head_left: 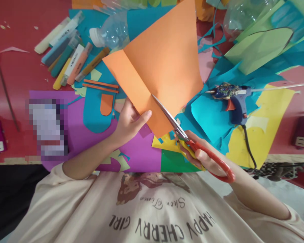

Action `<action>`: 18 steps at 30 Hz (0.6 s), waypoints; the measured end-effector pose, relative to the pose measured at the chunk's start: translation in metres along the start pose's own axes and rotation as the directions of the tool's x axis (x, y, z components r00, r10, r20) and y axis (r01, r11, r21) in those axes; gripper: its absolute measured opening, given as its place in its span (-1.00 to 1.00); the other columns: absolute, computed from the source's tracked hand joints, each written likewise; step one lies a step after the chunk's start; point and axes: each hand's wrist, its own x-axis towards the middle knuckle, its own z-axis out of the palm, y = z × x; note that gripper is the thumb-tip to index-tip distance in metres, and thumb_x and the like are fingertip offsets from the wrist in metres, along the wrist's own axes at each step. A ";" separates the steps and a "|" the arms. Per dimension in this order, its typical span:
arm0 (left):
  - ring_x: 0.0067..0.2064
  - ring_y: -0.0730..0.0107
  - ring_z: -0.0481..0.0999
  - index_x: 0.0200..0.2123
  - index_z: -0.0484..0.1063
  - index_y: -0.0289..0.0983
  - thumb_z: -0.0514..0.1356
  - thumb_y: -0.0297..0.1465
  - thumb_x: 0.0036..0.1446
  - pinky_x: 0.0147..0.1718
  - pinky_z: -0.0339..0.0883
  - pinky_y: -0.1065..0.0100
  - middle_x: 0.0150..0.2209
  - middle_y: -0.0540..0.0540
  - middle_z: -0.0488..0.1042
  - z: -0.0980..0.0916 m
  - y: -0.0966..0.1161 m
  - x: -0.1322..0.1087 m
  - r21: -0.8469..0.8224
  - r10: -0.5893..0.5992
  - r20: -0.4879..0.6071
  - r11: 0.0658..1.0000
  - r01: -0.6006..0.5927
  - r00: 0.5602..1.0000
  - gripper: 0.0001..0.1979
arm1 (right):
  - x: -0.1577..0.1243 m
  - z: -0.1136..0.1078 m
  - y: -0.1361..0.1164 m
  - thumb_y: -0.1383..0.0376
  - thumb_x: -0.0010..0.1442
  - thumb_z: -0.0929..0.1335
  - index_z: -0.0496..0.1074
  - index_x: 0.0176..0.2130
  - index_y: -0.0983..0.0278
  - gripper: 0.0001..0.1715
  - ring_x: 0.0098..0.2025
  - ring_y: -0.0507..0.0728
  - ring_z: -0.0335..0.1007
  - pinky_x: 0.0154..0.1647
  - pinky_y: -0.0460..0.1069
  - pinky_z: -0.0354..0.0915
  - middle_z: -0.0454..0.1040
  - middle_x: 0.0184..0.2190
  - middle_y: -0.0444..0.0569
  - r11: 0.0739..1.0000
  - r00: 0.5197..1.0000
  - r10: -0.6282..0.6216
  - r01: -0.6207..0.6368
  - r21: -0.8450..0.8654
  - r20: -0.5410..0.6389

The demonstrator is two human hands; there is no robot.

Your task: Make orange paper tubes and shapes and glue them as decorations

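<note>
An orange sheet (167, 60) with a crease near its left edge is raised above the work surface. My left hand (131, 119) pinches its lower left edge, thumb on top and fingers underneath. In my right hand (197, 152) are scissors (215, 158) with one red and one yellow handle. Their blades point up and left, and the tip lies at the crease, over the lower part of the sheet. Just left of my left hand, a blue rounded paper piece (96, 118) carries a small orange piece (106, 104) and thin orange strips (101, 88).
A glue gun (236, 101) with a cord lies on blue paper at the right. Several markers (76, 64) and a plastic bottle (111, 32) are at the upper left. Purple paper (142, 155), yellow paper (276, 118) and green cutouts (263, 47) cover parts of the red table (12, 67).
</note>
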 end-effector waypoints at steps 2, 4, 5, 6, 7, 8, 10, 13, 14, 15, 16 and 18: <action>0.13 0.29 0.46 0.11 0.16 -0.07 0.22 -0.26 0.20 0.16 0.33 0.24 0.07 -0.07 0.44 -0.001 0.000 0.000 -0.010 0.006 0.013 1.000 -0.006 1.000 -0.55 | 0.001 0.000 0.004 -0.36 0.10 0.14 0.21 -0.06 0.21 -0.21 -0.55 -0.06 -0.05 -0.66 -0.13 -0.08 0.14 -0.44 -0.18 0.997 1.000 0.017 -0.018 0.080 0.010; 0.14 0.28 0.45 0.12 0.16 -0.09 0.21 -0.26 0.21 0.18 0.31 0.22 0.09 -0.09 0.43 -0.001 0.001 0.000 -0.011 0.000 0.019 1.000 0.001 1.000 -0.55 | 0.001 -0.001 0.006 -0.36 0.09 0.16 0.22 -0.05 0.22 -0.20 -0.56 -0.07 -0.06 -0.68 -0.13 -0.09 0.14 -0.44 -0.19 0.994 1.000 0.029 -0.030 0.102 0.005; 0.14 0.28 0.45 0.13 0.16 -0.10 0.21 -0.26 0.21 0.18 0.31 0.21 0.09 -0.09 0.42 -0.001 0.001 0.000 -0.008 -0.001 0.020 1.000 0.002 1.000 -0.55 | 0.001 -0.001 0.007 -0.36 0.08 0.17 0.23 -0.05 0.22 -0.19 -0.57 -0.08 -0.07 -0.68 -0.13 -0.08 0.14 -0.45 -0.19 0.995 1.000 0.031 -0.031 0.097 -0.001; 0.14 0.28 0.45 0.13 0.15 -0.11 0.20 -0.26 0.22 0.17 0.31 0.22 0.09 -0.10 0.42 -0.001 0.001 0.000 -0.004 0.003 0.018 1.000 -0.002 1.000 -0.55 | 0.001 0.000 0.008 -0.36 0.08 0.17 0.23 -0.05 0.22 -0.19 -0.57 -0.08 -0.08 -0.69 -0.13 -0.08 0.13 -0.46 -0.20 0.995 0.999 0.032 -0.031 0.092 -0.005; 0.14 0.29 0.46 0.13 0.15 -0.11 0.20 -0.27 0.22 0.17 0.32 0.23 0.09 -0.09 0.43 -0.001 0.001 0.000 0.001 0.010 0.018 1.000 -0.010 1.000 -0.55 | 0.002 0.000 0.008 -0.36 0.08 0.18 0.24 -0.04 0.22 -0.19 -0.58 -0.08 -0.09 -0.68 -0.13 -0.07 0.14 -0.46 -0.20 0.996 1.000 0.029 -0.028 0.089 -0.010; 0.13 0.31 0.46 0.13 0.15 -0.10 0.20 -0.27 0.22 0.16 0.33 0.24 0.08 -0.09 0.43 -0.001 0.000 0.000 0.005 0.019 0.019 1.000 -0.019 1.000 -0.55 | 0.002 0.000 0.008 -0.36 0.08 0.18 0.24 -0.05 0.23 -0.19 -0.58 -0.08 -0.10 -0.68 -0.13 -0.06 0.14 -0.46 -0.20 0.996 1.000 0.026 -0.025 0.089 -0.015; 0.12 0.33 0.47 0.12 0.16 -0.10 0.20 -0.28 0.22 0.14 0.34 0.27 0.07 -0.08 0.44 -0.001 0.000 0.000 0.011 0.034 0.017 0.999 -0.035 0.999 -0.56 | 0.003 0.000 0.007 -0.36 0.07 0.18 0.25 -0.06 0.24 -0.18 -0.58 -0.08 -0.09 -0.68 -0.12 -0.06 0.16 -0.47 -0.19 0.996 0.999 0.030 -0.028 0.081 -0.025; 0.10 0.35 0.48 0.11 0.18 -0.10 0.20 -0.29 0.22 0.12 0.36 0.30 0.05 -0.06 0.45 -0.001 0.002 0.001 0.021 0.037 0.017 0.999 -0.037 0.999 -0.58 | 0.004 0.001 0.005 -0.40 0.04 0.17 0.24 -0.08 0.25 -0.14 -0.58 -0.06 -0.09 -0.68 -0.11 -0.09 0.12 -0.50 -0.21 0.997 0.997 0.056 -0.054 0.051 -0.050; 0.10 0.36 0.48 0.10 0.19 -0.11 0.20 -0.29 0.22 0.11 0.37 0.31 0.05 -0.06 0.45 -0.001 0.002 0.001 0.023 0.034 0.018 0.999 -0.034 0.999 -0.59 | 0.004 0.001 0.005 -0.40 0.03 0.17 0.24 -0.09 0.25 -0.13 -0.58 -0.06 -0.09 -0.68 -0.10 -0.10 0.10 -0.52 -0.21 0.997 0.996 0.066 -0.063 0.042 -0.057; 0.10 0.36 0.48 0.09 0.19 -0.11 0.20 -0.30 0.22 0.11 0.37 0.31 0.04 -0.06 0.45 -0.001 0.003 0.001 0.023 0.030 0.018 0.999 -0.031 0.999 -0.60 | 0.004 0.001 0.004 -0.41 0.02 0.17 0.24 -0.09 0.25 -0.13 -0.58 -0.05 -0.09 -0.67 -0.10 -0.10 0.09 -0.52 -0.22 0.997 0.996 0.070 -0.068 0.034 -0.060; 0.10 0.36 0.47 0.09 0.20 -0.12 0.21 -0.30 0.22 0.10 0.37 0.31 0.04 -0.06 0.45 -0.001 0.003 0.001 0.023 0.026 0.019 0.999 -0.026 0.999 -0.61 | 0.004 0.000 0.003 -0.41 0.02 0.17 0.25 -0.09 0.25 -0.13 -0.57 -0.05 -0.08 -0.66 -0.10 -0.09 0.09 -0.52 -0.22 0.997 0.996 0.072 -0.071 0.028 -0.060; 0.09 0.33 0.48 0.07 0.22 -0.13 0.22 -0.28 0.20 0.08 0.39 0.30 0.03 -0.06 0.45 -0.001 0.002 0.001 0.009 0.018 0.012 1.000 -0.018 1.000 -0.60 | 0.004 -0.001 0.003 -0.41 0.01 0.18 0.25 -0.10 0.24 -0.14 -0.54 -0.03 -0.03 -0.64 -0.11 -0.06 0.11 -0.51 -0.21 0.998 0.996 0.068 -0.067 0.023 -0.056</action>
